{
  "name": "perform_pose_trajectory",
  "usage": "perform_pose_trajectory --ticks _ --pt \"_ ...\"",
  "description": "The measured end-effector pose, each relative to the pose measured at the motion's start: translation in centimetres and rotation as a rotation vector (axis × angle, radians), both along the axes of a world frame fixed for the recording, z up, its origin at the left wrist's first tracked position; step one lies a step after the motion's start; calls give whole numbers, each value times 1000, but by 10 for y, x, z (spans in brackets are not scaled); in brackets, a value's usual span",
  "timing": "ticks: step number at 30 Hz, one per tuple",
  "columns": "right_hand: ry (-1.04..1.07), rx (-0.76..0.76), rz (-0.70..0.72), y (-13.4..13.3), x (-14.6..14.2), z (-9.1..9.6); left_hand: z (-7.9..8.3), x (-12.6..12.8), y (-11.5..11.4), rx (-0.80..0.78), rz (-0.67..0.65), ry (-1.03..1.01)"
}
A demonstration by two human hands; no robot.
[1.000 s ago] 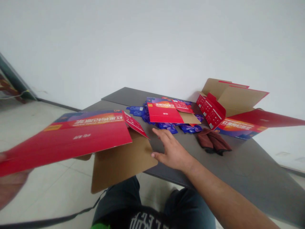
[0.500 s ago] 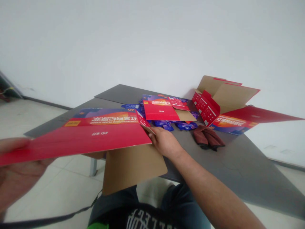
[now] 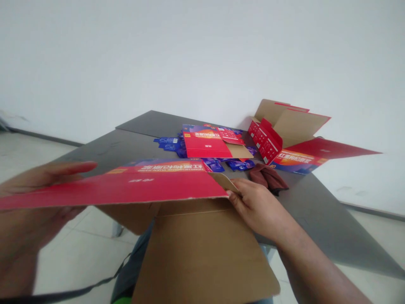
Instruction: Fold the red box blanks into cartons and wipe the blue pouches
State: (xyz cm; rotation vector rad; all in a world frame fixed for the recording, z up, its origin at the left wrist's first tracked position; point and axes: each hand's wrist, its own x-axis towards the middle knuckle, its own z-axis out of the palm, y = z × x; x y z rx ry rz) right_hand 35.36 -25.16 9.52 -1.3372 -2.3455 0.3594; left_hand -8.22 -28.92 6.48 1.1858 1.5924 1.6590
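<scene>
Fingers, right hand: I am seeing them gripping a red carton by its flap end; left hand, clasping the opposite end. Red carton hanging before the counter; resting beyond: brown cloth, blue packets, open carton.

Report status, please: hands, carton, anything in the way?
Left hand holding red carton; right hand on end flap. Brown flap hanging. Nothing visibly blocking; brown cloth lies beyond.

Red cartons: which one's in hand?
The nearest carton: left hand and right hand hold it. The middle carton lies on blue packets; the rightmost carton sits open, untouched.
</scene>
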Motion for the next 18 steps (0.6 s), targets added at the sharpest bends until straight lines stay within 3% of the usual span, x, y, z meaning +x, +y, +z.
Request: perform_pose_trajectory --ticks 5,8,12,15,18 --pt "-36 -38 -76 -16 30 23 4 30 23 176 -266 -117" --pt "-75 -48 -153 -14 51 41 13 64 41 285 -274 -74" --pt "-46 -67 -190 -3 73 58 12 104 56 438 -227 111" --pt "-19 -113 -262 3 84 60 2 116 57 493 -140 322" --pt "39 -224 -318 8 92 56 -4 116 59 543 -246 676"
